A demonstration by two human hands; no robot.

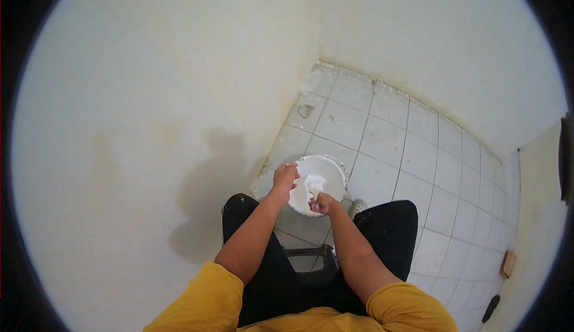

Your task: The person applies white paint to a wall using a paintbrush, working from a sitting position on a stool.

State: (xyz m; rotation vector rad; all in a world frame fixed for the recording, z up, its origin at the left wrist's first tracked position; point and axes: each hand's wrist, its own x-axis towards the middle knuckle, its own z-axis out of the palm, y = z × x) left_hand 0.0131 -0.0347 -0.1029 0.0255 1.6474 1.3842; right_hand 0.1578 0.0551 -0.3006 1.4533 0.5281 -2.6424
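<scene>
**Both hands at the white bucket, by the wall corner**

We look down at a white bucket (pixel 320 182) of thick white paste, plaster or paint by the look of it, standing on the tiled floor (pixel 412 152) just ahead of our knees and right under both hands. Left hand (pixel 285 177) curls over the near-left rim, fingers closed on it. Right hand (pixel 323 203) is fisted at the near edge, apparently round something coated white; we cannot make out what, a small tool or just a clot of paste.

Judged step: working the paste, left hand steadying. The next move likely calls for a firm hold on the rim so the bucket does not tip.

Left of the hands, the pale wall (pixel 149 104) carries our shadow. Below the forearms, a dark stool (pixel 311 260) shows between black trousers, partly covered. A shoe tip (pixel 358 205) sits beside the right wrist. Far right, small floor items are too blurred to name.
</scene>
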